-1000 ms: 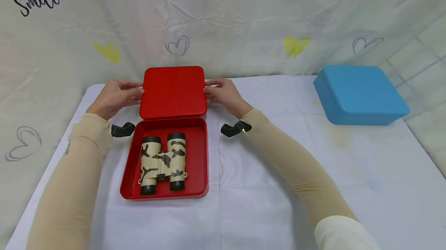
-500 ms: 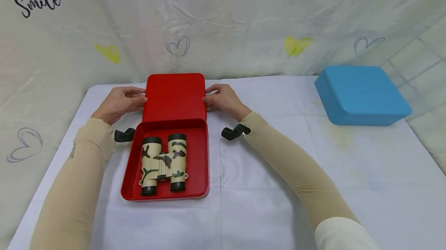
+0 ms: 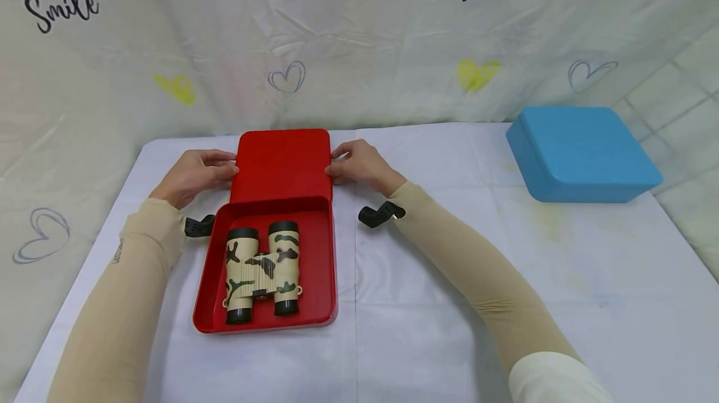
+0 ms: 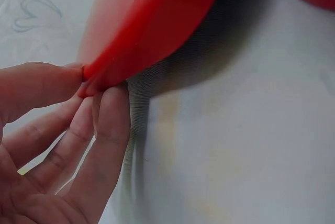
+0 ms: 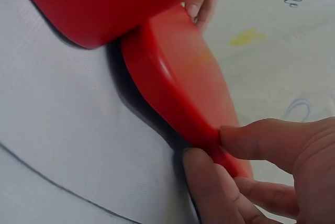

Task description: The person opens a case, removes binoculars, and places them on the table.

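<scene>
In the head view, a red box sits on the white cloth, its inside facing up. Camouflage-patterned binoculars lie in it, black ends toward and away from me. Right behind the box is its red lid, top side up, its near edge at the box's back wall. My left hand pinches the lid's left edge between thumb and fingers. On the opposite edge, my right hand does the same. Both wrist views show thumb above and fingers below the rim, with a dark shadow on the cloth beside the lid.
A closed blue box stands at the back right of the table. Behind the table hangs a pale curtain with printed hearts and words. Black wrist mounts stick out from both sleeves.
Both hands have brought the lid down and slightly toward me, so it sits lower behind the box. The box with the binoculars has shifted a little toward me.
</scene>
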Motion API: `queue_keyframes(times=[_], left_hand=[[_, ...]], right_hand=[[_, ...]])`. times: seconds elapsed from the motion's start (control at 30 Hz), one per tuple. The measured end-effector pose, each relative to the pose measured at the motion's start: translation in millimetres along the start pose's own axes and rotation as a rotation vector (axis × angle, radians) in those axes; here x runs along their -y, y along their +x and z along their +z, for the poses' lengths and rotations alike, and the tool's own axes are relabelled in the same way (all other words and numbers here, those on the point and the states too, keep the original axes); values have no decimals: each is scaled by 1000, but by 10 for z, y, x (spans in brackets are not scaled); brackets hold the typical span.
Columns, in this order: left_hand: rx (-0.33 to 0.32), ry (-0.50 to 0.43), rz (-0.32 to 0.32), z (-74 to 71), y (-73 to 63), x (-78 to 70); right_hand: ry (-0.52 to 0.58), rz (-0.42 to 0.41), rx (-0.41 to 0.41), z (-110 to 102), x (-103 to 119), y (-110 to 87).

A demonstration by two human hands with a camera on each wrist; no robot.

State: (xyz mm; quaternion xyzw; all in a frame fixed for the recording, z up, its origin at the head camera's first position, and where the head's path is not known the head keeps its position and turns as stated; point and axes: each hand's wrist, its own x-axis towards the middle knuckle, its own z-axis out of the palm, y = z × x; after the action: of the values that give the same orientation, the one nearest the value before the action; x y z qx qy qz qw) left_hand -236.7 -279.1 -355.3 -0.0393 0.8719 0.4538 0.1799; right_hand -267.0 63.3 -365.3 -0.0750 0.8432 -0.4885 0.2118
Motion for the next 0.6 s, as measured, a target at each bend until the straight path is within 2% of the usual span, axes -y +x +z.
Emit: queue_keyframes(times=[0.13,0.37,0.6], left_hand=[[9,13,8,24,-23,7],[38,64,-3,29,-69,15],[62,76,-2,62,-114,3]], right_hand=[[-26,17,29,-28,14,-10],[98,54,85,-66,14,-42],[77,82,100,-106,16,-84]])
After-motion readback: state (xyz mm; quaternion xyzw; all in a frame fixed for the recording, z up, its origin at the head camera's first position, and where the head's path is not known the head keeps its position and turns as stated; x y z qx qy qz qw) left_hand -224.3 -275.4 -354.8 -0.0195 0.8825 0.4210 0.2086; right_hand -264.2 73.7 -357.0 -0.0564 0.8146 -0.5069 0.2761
